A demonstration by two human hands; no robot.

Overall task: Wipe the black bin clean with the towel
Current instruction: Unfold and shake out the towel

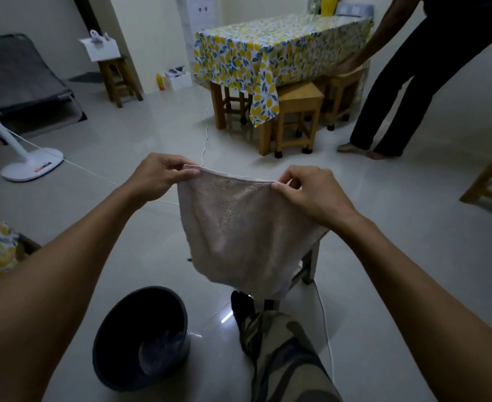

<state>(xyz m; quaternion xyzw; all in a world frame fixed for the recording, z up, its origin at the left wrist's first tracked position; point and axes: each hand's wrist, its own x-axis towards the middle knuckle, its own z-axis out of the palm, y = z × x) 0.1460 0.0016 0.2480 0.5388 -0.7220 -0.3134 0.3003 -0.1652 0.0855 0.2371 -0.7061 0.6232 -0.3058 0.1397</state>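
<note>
Head view shows the left hand (159, 175) and right hand (305, 188) pinching the top corners of the pale pink terry towel (239, 227), which wants folding into a pad before reaching into the round black plastic bin (114, 343) on the floor.

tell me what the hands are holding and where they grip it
Both hands hold the towel by its top edge: the left hand pinches the left corner, the right hand the right corner. It hangs spread between them.
</note>
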